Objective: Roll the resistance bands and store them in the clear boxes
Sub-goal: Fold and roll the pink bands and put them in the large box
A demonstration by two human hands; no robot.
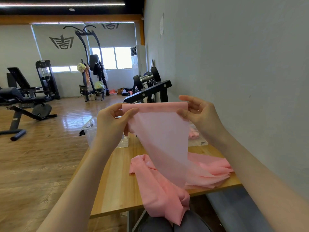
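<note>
the pink resistance band (160,139) looks thin, light and limp, half see-through where it hangs, likely a little tacky and stretchy; best taken at the two corners of its top edge to keep the roll square. the left hand (111,124) and right hand (199,114) each pinch one end of that folded-over edge, held up above the surface (115,178). the tail drapes onto more pink bands (209,169). a clear box (91,131) sits behind the left hand; another seems to lie behind the right.

Between the left hand (111,124) and right hand (200,114) hangs the band (163,139); a clear box (91,129) sits behind the left hand, on the table (117,181).
</note>
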